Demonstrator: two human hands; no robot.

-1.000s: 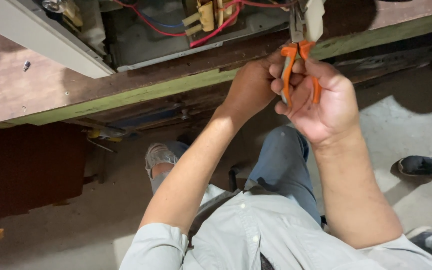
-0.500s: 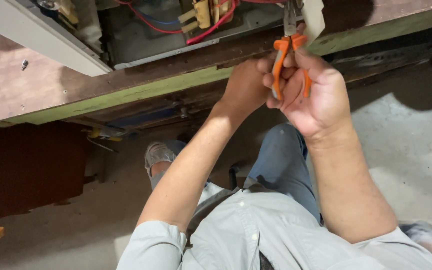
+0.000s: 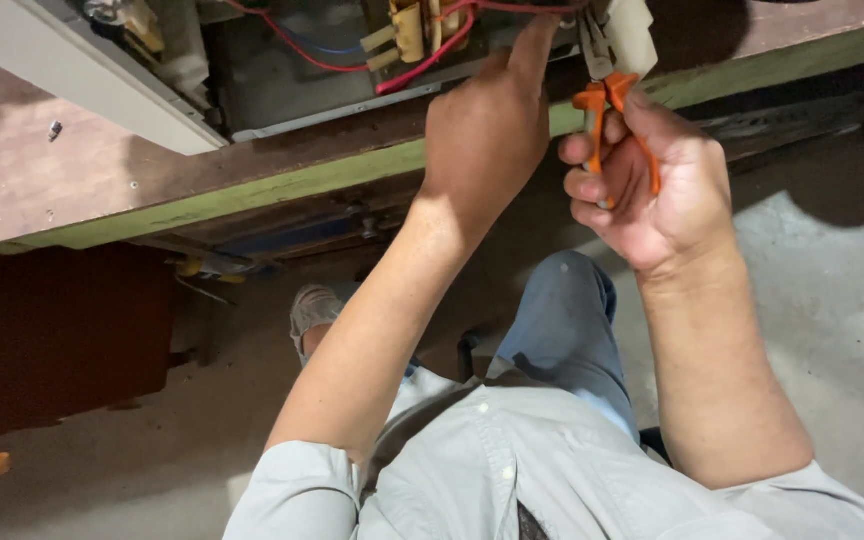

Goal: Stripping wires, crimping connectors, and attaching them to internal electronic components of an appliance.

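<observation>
Right hand (image 3: 657, 195) clenched on orange-handled pliers (image 3: 607, 110), nose at white connector (image 3: 632, 30), just right of yellow component (image 3: 410, 28). Left hand (image 3: 487, 130) half-closed, index finger up at red wires (image 3: 422, 62). Wires look light, floppy; connector likely brittle: best grip at body, not leads.

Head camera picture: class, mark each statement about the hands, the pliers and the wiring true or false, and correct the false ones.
1. The right hand grips orange-handled pliers. True.
2. The left hand rests on the knee. False: it reaches up to the wiring, forefinger raised.
3. Red wires run inside the open appliance. True.
4. The bench edge is blue. False: it is green.
</observation>
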